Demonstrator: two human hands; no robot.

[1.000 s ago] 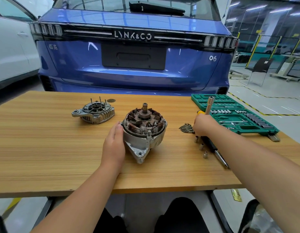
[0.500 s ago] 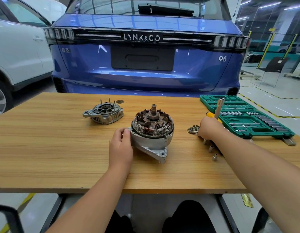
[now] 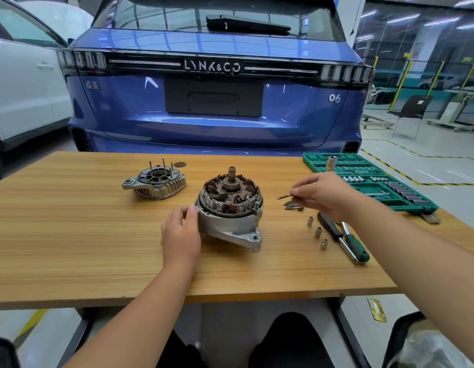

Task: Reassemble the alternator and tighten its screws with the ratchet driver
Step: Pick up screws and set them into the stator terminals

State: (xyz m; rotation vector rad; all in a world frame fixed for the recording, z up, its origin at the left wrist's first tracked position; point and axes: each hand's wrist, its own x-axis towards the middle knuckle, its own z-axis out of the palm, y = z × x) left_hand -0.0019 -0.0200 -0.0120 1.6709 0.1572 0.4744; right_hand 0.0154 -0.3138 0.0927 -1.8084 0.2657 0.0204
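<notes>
On the wooden table (image 3: 71, 235) behind a blue car (image 3: 214, 107), the alternator body (image 3: 230, 211) sits roughly in the middle, open end up, so you can see the copper windings and the rotor shaft sticking out the top. Its mounting ear points toward the near right.

Left hand (image 3: 181, 235) is against the left side of the housing, fingers curled round the rim and thumb up near the top edge, so it's got a grip on it.

Right hand (image 3: 323, 195) is off to the right of the alternator, hovering just above the table. Thumb and fingertips are pinching one long screw (image 3: 285, 196), which pokes out to the left. Right under it lies the little pile of remaining screws (image 3: 294, 205).

Near the right wrist: three small sockets (image 3: 316, 231) standing in a loose diagonal row, then a black-handled driver (image 3: 330, 227) and the green-handled ratchet (image 3: 354, 248) lying side by side just beside them. The forearm covers their far ends.

Far right is the open green socket case (image 3: 376, 181), partly hidden by the hand. An upright metal socket piece (image 3: 331, 163) pokes up behind the hand; can't tell what it's standing on.

Back left, well apart from the body, is the rear end cover (image 3: 156, 181) with its studs pointing up.
</notes>
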